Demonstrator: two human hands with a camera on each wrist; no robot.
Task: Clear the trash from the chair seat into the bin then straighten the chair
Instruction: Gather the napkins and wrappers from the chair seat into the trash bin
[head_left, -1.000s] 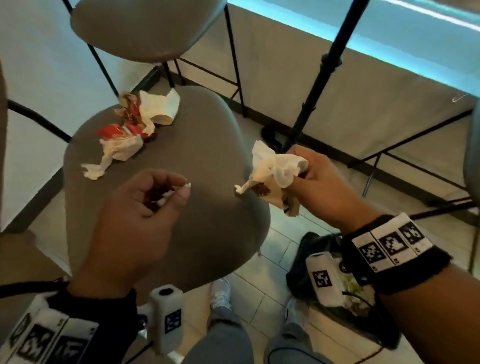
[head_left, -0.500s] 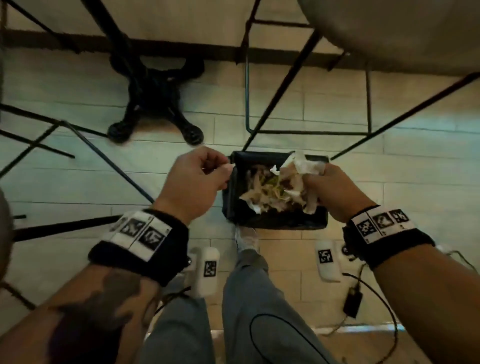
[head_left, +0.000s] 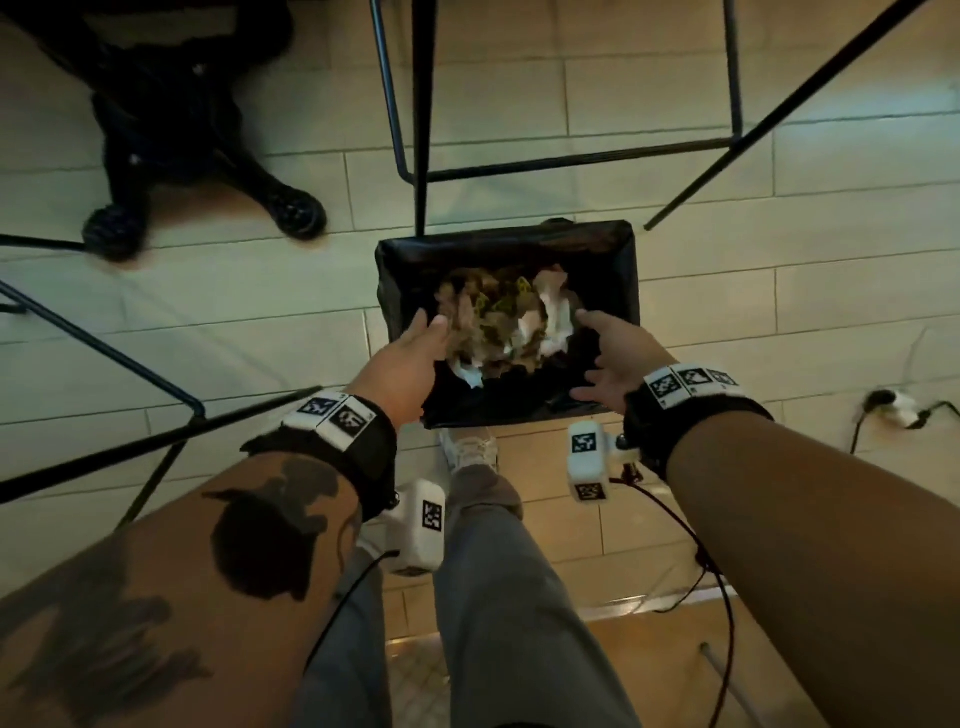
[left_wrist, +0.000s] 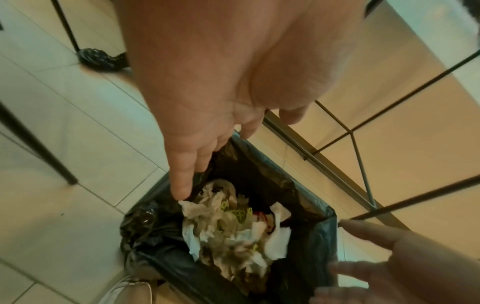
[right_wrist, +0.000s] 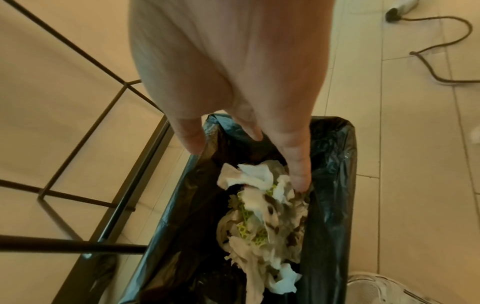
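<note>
Trash (head_left: 498, 325) lies inside the lined bin (head_left: 618, 260); left hand (head_left: 410, 358) and right hand (head_left: 613, 364) hover above, fingers spread, holding nothing.

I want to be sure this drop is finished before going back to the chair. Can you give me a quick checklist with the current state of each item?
1. Left hand empty: ok, fingers straight over the bin, nothing held.
2. Right hand empty: ok, fingers spread, nothing held.
3. Trash inside the bin: ok, crumpled tissues lie within the black liner.
4. Nothing spilled on the floor tiles beside the bin: ok in what the views show.
5. Chair seat cleared: cannot tell, the seat is out of view now.
6. Path free of the cable on the floor: cannot tell; it lies to the right of the bin.
</note>
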